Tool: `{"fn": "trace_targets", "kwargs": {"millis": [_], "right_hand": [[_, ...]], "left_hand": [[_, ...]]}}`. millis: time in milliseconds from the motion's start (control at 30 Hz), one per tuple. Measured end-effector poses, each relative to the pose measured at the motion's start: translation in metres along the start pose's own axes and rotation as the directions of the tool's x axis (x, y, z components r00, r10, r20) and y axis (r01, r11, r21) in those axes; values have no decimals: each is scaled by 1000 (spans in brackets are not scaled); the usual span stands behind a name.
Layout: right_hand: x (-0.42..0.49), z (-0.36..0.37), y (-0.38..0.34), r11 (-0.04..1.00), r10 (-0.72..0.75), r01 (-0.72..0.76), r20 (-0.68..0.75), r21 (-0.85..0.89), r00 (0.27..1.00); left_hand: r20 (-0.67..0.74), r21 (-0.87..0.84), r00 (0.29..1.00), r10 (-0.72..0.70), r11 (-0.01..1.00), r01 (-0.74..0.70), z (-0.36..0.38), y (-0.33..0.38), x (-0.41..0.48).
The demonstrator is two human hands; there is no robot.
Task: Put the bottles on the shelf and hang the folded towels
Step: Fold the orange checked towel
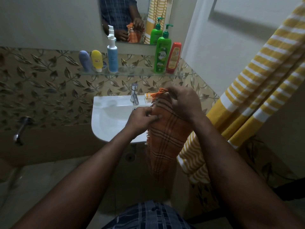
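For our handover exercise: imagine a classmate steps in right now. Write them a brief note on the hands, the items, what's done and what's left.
Left hand pinches the orange checked towel at its edge; right hand grips its top, over the sink.
Five bottles stand on the glass shelf: that part looks done.
A yellow striped towel hangs at right.
Left: hang the orange checked towel.

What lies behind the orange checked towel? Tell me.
A small yellow-orange packet on the white ceramic sink, partly visible. The orange checked towel covers its right end and the sink's right side.
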State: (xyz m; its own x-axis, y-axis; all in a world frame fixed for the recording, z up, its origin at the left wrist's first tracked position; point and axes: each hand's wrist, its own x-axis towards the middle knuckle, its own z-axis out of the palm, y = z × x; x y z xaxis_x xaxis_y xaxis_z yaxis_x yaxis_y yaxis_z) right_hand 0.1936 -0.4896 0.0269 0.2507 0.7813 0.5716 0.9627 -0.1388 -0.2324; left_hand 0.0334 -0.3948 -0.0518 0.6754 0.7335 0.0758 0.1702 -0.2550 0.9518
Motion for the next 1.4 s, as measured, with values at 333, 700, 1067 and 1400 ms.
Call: {"fn": "trace_targets", "kwargs": {"millis": [333,700,1067,1400], "right_hand": [[6,-12,-3,990,-79,69,78,119,994],[10,-11,5,987,-162,162,-35,-4,986],[-114,61,-28,982,188,-185,-204,34,961],[-132,108,-10,920,390,-375,172,-116,904]], "left_hand": [[13,-58,999,47,997,-46,-12,13,2],[136,-104,991,-12,994,26,0,29,-2],[-186,-227,975,-122,971,79,2,40,9],[-301,-345,933,-197,935,86,9,61,7]]}}
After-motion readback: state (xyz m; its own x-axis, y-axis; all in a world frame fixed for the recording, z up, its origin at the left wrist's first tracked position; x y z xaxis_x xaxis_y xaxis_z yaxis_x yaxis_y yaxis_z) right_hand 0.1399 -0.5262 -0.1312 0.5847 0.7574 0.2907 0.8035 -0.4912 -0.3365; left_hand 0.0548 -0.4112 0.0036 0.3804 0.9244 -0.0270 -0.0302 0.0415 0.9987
